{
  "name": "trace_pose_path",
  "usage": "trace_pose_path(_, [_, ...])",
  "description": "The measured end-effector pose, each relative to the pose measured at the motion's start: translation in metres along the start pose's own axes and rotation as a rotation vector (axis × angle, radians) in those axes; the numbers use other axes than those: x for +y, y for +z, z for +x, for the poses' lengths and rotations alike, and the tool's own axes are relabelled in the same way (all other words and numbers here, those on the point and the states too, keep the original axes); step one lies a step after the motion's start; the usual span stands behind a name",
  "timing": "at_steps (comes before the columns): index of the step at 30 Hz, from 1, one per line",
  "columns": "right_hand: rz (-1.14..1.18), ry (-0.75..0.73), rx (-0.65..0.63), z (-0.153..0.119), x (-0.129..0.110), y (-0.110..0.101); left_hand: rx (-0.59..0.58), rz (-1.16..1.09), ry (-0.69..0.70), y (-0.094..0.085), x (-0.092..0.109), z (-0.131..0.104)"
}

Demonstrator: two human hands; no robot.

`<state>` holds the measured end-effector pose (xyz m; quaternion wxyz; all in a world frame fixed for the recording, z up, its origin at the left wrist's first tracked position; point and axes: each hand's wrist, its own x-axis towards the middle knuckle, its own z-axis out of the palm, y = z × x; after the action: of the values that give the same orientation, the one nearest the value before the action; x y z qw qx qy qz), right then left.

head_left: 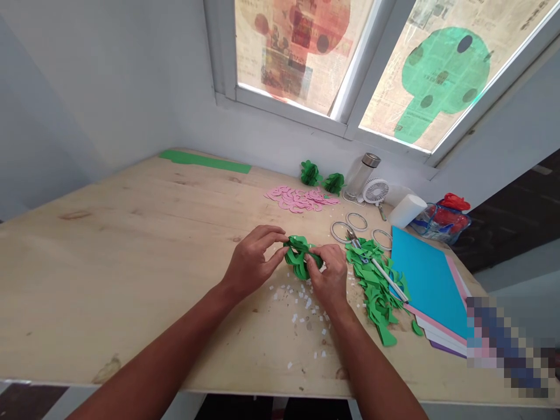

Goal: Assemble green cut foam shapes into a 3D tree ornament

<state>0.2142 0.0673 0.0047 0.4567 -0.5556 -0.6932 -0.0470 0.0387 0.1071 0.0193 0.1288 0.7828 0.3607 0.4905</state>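
A green layered paper piece (299,263) is held between both hands just above the wooden table (131,262). My left hand (256,259) pinches its upper left edge between thumb and fingers. On its right side, my right hand (329,273) grips the paper with the thumb on top. Small white paper bits (301,309) lie scattered below the hands. Green paper scraps (378,291) are heaped right of my right hand, with a white pen (389,280) and scissors (355,239) on them.
Tape rings (356,221) lie beyond the scraps. Pink paper cutouts (301,199), two green paper balls (335,183), a bottle (362,175) and a small fan (375,191) stand or lie near the wall. Coloured sheets (426,280) are at the right, a green strip (205,161) at the back left.
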Motion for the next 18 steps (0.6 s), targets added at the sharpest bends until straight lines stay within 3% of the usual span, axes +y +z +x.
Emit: trace_pose_path(18, [0.032,0.038,0.07,-0.0005,-0.0012,-0.0003,-0.027,-0.057,-0.002,-0.0022,0.0069,0.0011])
